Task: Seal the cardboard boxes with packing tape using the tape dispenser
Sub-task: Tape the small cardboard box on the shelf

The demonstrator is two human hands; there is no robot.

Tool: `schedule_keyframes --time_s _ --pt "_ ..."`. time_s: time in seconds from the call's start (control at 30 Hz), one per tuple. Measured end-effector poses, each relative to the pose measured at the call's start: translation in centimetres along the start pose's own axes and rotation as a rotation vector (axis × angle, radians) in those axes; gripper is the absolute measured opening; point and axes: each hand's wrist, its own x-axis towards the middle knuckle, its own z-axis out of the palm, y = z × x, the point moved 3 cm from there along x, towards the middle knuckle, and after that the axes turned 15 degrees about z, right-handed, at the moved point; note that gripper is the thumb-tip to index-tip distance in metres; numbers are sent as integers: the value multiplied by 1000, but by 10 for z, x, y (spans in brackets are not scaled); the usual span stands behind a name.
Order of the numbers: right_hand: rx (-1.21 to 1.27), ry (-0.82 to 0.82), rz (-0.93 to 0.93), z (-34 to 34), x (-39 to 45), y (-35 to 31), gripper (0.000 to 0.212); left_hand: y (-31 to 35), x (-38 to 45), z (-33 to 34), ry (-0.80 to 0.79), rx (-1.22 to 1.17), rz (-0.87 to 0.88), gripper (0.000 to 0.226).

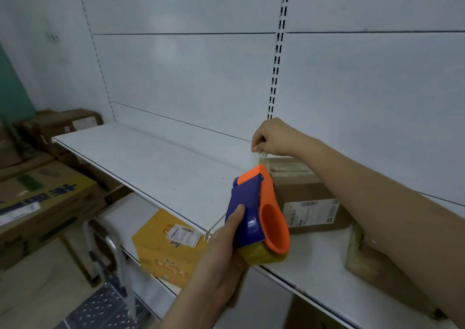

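right hand [273, 137] pinching the tape end at the far top edge of the cardboard box [305, 195], frame centre-right | left hand [226, 243] gripping the tape dispenser [256, 215] just nearer us | we're judging the pull running far-to-near along the lid | box label unreadable

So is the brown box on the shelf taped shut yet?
Flaps down, and a tape strip already lies on the brown box. The right hand pinches tape at its far edge; the left hand holds the dispenser. Fully sealed: cannot tell.
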Motion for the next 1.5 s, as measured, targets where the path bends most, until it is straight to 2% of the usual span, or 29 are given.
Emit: schedule_keyframes --time_s 0.17,0.3,0.43,0.77,0.9,1.07,1.23,1.33,1.43,1.5 --pt "45 -31 43 10 4 7 7 -2 -2 5 -3 -39 -13 40" --pt "114 -66 120 17 9 12 4 -2 -4 7 12 -58 2 29" --pt "91 -77 116 20 13 13 5 -2 -4 9 53 -67 9 20" --pt "-10 -35 38 23 11 7 13 -1 -2 12 82 -77 2 21" --pt "-3 -14 57 27 12 11 16 0 -2 14 108 -81 6 16" --pt "-109 9 65 26 12 20 16 -1 0 12 73 -45 9 22" --pt "76 -11 109 37 21 37 44 -2 0 10 78 -87 -11 20" --pt "143 -18 111 37 22 45 36 -6 2 7 88 -103 -24 32" --pt "112 122 59 27 19 51 18 -9 3 3 46 -83 -39 40" --pt "239 162 16 13 14 47 11 -11 3 2 32 -80 -48 41"
